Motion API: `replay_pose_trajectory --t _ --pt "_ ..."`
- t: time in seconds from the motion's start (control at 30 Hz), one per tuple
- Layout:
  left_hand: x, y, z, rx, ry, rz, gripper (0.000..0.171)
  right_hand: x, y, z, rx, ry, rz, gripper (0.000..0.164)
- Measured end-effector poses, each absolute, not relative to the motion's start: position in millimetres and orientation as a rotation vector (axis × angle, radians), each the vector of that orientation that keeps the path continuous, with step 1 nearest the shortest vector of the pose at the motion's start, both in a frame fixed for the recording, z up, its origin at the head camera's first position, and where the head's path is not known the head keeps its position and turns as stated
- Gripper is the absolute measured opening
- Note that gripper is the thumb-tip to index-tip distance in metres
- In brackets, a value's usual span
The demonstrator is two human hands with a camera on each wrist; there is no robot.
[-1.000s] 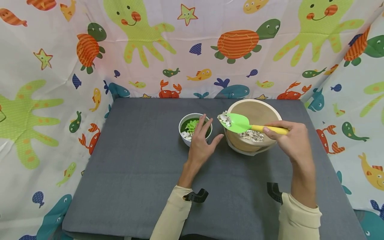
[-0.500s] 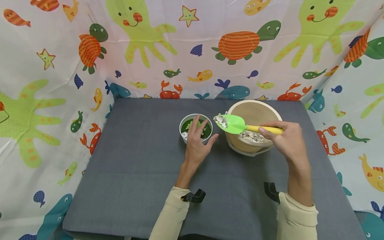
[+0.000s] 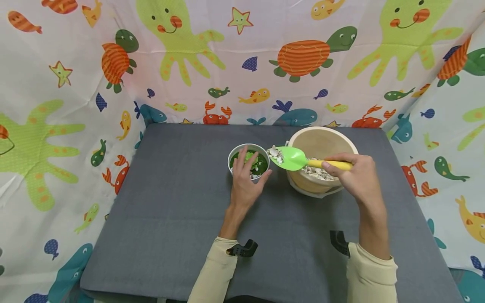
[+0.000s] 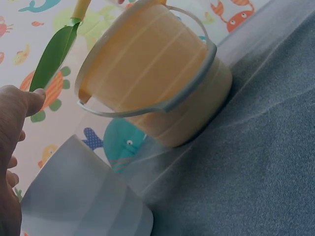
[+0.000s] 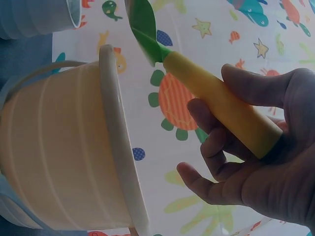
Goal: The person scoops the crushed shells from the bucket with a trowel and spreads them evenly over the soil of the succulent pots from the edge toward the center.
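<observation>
My right hand point(image 3: 358, 176) holds a small trowel by its yellow handle point(image 5: 221, 103). The green blade point(image 3: 294, 158) points left and carries pale pebbles point(image 3: 275, 156) at its tip, close to the right rim of a white pot point(image 3: 262, 148). Inside that pot are dark green material and a light green succulent point(image 3: 250, 157), partly covered by my fingers. My left hand point(image 3: 243, 187) hovers over the pot's front with fingers spread; whether it touches the rim I cannot tell. In the left wrist view the pot's outer wall point(image 4: 83, 191) is plain.
Under the trowel's handle stands a beige bucket point(image 3: 322, 141) with more pebbles point(image 3: 318, 172) inside and a handle point(image 4: 187, 93) hanging at its side. Grey cloth point(image 3: 170, 198) covers the table. A curtain point(image 3: 212, 38) printed with sea animals surrounds it on the back and sides.
The right hand has moved left with the trowel, bringing its tip from over the bucket's left edge to the pot's rim. My left hand has shifted slightly left over the pot.
</observation>
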State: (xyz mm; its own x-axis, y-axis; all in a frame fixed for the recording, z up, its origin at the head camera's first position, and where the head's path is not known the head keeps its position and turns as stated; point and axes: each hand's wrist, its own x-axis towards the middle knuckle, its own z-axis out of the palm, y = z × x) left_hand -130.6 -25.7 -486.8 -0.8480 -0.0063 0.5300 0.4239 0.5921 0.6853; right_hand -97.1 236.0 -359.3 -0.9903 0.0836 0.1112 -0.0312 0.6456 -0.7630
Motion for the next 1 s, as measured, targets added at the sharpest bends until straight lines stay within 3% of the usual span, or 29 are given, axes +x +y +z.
replay_pose_trajectory --t 1.0 --pt "-127 -49 -493 -0.218 -2.356 -1.190 0.058 -102 216 -364 0.004 -2.751 1.323 0.027"
